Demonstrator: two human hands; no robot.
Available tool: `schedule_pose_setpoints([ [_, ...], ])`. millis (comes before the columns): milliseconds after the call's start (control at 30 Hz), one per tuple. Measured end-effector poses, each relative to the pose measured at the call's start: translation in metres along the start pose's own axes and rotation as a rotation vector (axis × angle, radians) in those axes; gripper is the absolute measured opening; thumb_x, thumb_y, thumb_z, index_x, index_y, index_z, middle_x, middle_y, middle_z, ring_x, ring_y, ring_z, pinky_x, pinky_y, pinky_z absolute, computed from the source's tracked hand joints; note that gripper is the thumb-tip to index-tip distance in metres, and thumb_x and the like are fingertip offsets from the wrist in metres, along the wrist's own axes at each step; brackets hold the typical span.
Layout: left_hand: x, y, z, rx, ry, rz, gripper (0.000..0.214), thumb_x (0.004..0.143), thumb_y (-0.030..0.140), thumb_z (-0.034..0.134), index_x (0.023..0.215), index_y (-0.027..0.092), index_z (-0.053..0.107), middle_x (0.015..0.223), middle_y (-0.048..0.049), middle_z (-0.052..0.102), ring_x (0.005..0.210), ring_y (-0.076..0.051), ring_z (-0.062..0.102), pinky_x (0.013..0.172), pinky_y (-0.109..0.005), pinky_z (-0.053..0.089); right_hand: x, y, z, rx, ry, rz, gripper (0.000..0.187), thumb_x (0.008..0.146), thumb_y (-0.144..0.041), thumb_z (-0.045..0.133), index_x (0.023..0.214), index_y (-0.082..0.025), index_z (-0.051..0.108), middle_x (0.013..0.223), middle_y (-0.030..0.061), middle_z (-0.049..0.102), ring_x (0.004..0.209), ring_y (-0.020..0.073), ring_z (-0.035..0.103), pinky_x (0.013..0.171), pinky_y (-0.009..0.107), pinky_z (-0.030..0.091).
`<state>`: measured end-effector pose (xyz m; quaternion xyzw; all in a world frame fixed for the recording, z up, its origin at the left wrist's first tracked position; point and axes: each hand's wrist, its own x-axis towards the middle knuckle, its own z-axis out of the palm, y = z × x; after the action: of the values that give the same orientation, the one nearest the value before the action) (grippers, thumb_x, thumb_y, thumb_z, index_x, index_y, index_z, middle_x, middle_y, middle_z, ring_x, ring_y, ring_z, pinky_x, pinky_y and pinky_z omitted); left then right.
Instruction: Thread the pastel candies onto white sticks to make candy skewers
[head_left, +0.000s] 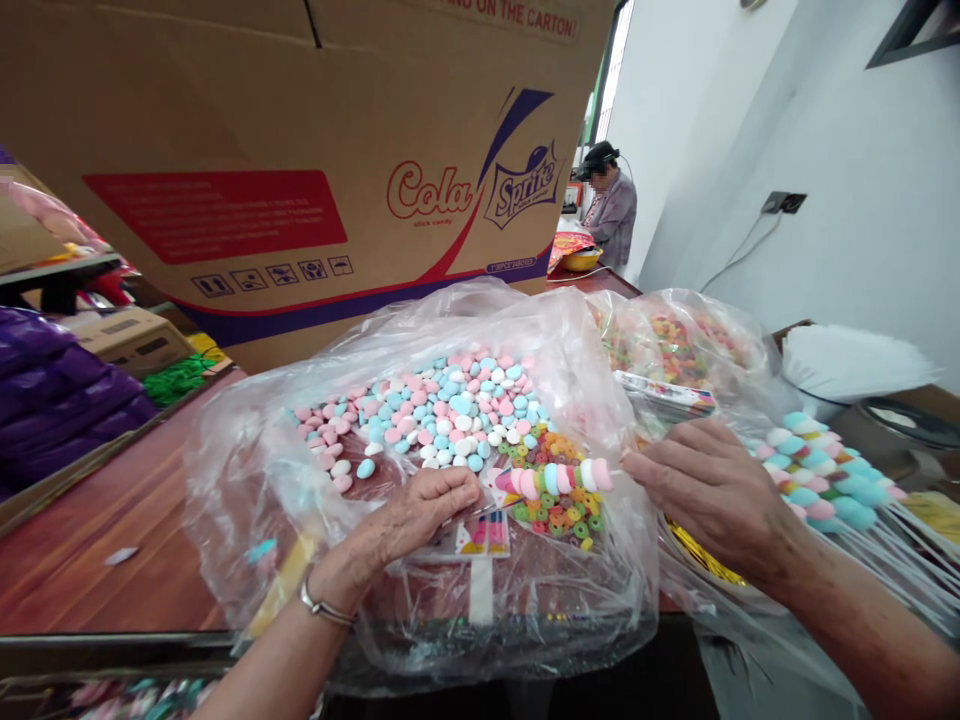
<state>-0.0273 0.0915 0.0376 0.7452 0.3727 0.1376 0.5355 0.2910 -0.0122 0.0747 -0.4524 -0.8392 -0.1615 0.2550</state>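
My left hand is closed in a pinch on one end of a thin stick, over a clear plastic bag of pink, blue and white marshmallow candies. My right hand pinches the other end of the same candy skewer, which carries several pink, white and blue pieces. Under the skewer lies a heap of small coloured ring candies. A small printed card lies just below my left fingers.
A large Cola/Sprite carton stands behind the bag. Finished skewers pile up at right beside white sticks. Another bag of ring candies sits behind. Purple packs lie left. Another person works at the far end.
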Motion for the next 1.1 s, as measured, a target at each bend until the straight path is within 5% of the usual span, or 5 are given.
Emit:
schedule_pose_setpoints([
  [267,0.004,0.004,0.002,0.177,-0.009,0.114,0.034,0.094,0.041,0.046,0.073,0.016,0.055,0.067,0.004,0.044,0.062,-0.01,0.038,0.057,-0.022,0.031,0.01,-0.001,0.01,0.09,-0.028,0.044,0.018,0.095,-0.017,0.047,0.093,-0.019,0.066,0.084,0.006,0.067,0.077,0.0177,0.057,0.071,0.034,0.038],
  [667,0.003,0.028,0.004,0.233,-0.192,0.125,0.026,0.094,0.036,0.047,0.082,0.016,0.06,0.073,0.0032,0.049,0.067,-0.011,0.042,0.06,-0.021,0.033,0.022,-0.004,0.018,0.22,-0.072,0.132,0.025,0.095,-0.017,0.046,0.079,-0.019,0.066,0.07,0.0021,0.062,0.069,0.0153,0.056,0.068,0.029,0.038],
  [900,0.005,0.046,0.004,0.176,-0.201,0.073,0.027,0.092,0.043,0.051,0.082,0.017,0.057,0.072,0.0042,0.048,0.066,-0.011,0.04,0.058,-0.022,0.03,0.038,0.011,0.023,0.192,-0.057,-0.022,0.023,0.095,-0.02,0.047,0.083,-0.018,0.066,0.074,0.0042,0.063,0.072,0.0173,0.054,0.072,0.032,0.035],
  [1100,0.011,0.035,0.014,-0.089,-0.273,-0.003,0.022,0.085,0.038,0.06,0.093,0.017,0.058,0.067,0.005,0.053,0.057,-0.01,0.042,0.053,-0.022,0.03,0.053,0.008,0.029,0.294,-0.146,-0.104,0.028,0.096,-0.018,0.043,0.08,-0.017,0.066,0.07,0.0032,0.063,0.071,0.0163,0.053,0.072,0.031,0.034],
])
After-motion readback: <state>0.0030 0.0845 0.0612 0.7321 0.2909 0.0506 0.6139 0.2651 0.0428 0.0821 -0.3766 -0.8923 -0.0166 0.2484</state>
